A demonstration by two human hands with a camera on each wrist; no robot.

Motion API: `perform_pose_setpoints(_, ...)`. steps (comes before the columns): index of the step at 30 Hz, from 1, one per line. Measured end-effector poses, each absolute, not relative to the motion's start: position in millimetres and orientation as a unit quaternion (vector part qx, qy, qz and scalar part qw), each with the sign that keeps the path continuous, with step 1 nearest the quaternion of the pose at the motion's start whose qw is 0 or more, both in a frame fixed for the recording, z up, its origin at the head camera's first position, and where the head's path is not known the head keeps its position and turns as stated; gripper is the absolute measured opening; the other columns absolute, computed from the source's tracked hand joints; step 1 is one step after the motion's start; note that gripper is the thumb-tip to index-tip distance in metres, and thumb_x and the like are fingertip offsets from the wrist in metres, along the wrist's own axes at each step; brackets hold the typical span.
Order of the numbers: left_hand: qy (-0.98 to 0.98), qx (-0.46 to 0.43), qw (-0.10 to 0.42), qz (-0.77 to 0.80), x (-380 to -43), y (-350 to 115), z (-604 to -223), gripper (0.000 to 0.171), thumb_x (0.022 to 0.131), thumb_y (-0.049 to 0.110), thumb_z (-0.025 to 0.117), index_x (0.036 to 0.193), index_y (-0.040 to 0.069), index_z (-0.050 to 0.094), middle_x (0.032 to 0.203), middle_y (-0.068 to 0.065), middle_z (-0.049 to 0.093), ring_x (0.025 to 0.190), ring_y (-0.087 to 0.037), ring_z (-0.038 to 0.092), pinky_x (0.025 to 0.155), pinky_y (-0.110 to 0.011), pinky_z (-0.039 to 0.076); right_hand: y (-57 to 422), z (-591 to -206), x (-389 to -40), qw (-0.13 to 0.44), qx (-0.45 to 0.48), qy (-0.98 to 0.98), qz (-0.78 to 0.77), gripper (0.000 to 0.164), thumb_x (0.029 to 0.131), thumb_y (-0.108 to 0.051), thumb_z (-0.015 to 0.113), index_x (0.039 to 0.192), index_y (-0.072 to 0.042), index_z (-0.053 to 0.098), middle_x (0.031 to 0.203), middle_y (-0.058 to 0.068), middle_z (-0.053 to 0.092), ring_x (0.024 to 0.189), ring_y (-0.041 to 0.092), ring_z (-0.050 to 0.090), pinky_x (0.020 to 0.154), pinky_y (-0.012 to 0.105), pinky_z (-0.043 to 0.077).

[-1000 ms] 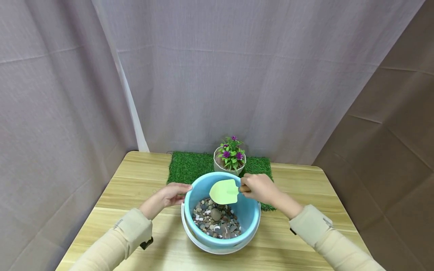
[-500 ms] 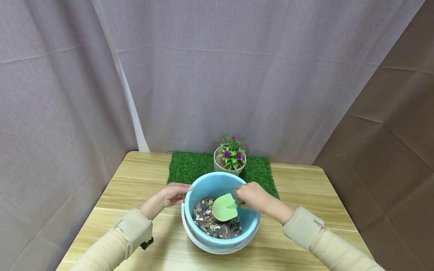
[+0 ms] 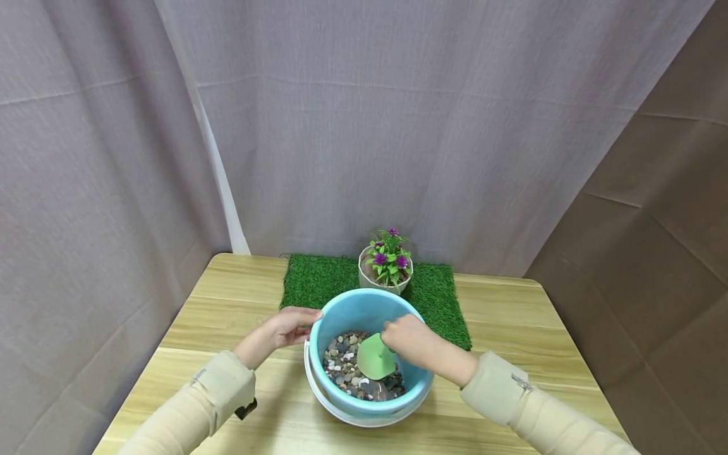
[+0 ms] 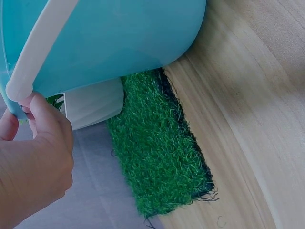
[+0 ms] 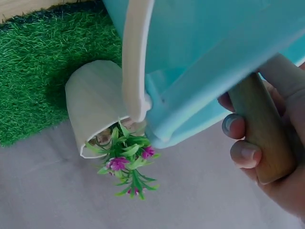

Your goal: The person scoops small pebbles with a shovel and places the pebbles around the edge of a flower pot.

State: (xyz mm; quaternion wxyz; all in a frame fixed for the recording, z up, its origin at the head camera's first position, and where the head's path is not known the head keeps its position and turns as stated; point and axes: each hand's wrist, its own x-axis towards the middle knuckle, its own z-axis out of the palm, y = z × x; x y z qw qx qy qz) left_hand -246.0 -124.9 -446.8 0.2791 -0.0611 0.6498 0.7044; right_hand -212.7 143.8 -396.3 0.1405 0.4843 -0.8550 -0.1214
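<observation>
A light-blue bucket point(image 3: 372, 303) stands on the table with mixed pebbles point(image 3: 344, 366) at its bottom, a few of them larger stones. My left hand point(image 3: 292, 325) pinches its rim on the left; in the left wrist view thumb and fingers meet at the rim beside the white bail handle point(image 4: 40, 47). My right hand point(image 3: 412, 341) reaches inside over the right rim and grips a small green trowel point(image 3: 375, 358). Its wooden handle point(image 5: 262, 129) lies across the curled fingers in the right wrist view. The blade slants down, overlapping the pebbles in the head view.
Close behind the bucket, a white pot with a purple-flowered plant point(image 3: 389, 262) stands on a strip of artificial grass point(image 3: 321, 278). The wooden table point(image 3: 489, 392) is bordered by a grey curtain point(image 3: 364, 126) at the back and left and a brown one point(image 3: 665, 265) on the right.
My right hand has carried the trowel from above the rim down and leftward into the bucket, its blade turning toward the pebbles. My left hand and the bucket have stayed put.
</observation>
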Motion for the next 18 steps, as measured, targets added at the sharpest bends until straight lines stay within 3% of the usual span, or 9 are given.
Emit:
perform_pose_setpoints(7, 0.65, -0.059, 0.277, 0.705, -245.6, -124.0, -446.6, 0.05, 0.094, 0.014, 0.057, 0.134, -0.011, 0.042, 0.078, 0.001, 0.063, 0.068, -0.005, 0.06, 0.066, -0.014, 0.059, 141.3, -408.4, -221.3, 0.135, 0.488, -0.851, -0.139, 0.023, 0.062, -0.001, 0.07, 0.056, -0.018, 0.056, 0.058, -0.005, 0.053, 0.046, 0.009, 0.039, 0.039, 0.021, 0.034)
perform_pose_setpoints(15, 0.653, -0.058, 0.275, 0.704, -245.0, -123.0, -447.5, 0.049, 0.094, 0.015, 0.057, 0.133, -0.011, 0.042, 0.076, 0.003, 0.065, 0.068, -0.004, 0.062, 0.067, -0.016, 0.059, 149.6, -416.8, -237.2, 0.047, 0.47, -0.88, -0.051, 0.031, 0.066, -0.01, 0.079, 0.059, -0.018, 0.05, 0.06, -0.006, 0.048, 0.05, 0.005, 0.031, 0.045, 0.015, 0.029)
perform_pose_setpoints(18, 0.655, -0.062, 0.273, 0.702, -244.4, -122.1, -448.3, 0.049, 0.094, 0.015, 0.056, 0.134, -0.01, 0.042, 0.075, 0.004, 0.065, 0.068, -0.004, 0.062, 0.067, -0.016, 0.059, 146.7, -422.2, -235.7, 0.022, 0.469, -0.883, -0.016, 0.028, 0.07, -0.015, 0.079, 0.063, -0.017, 0.052, 0.062, -0.008, 0.048, 0.052, 0.003, 0.035, 0.046, 0.014, 0.033)
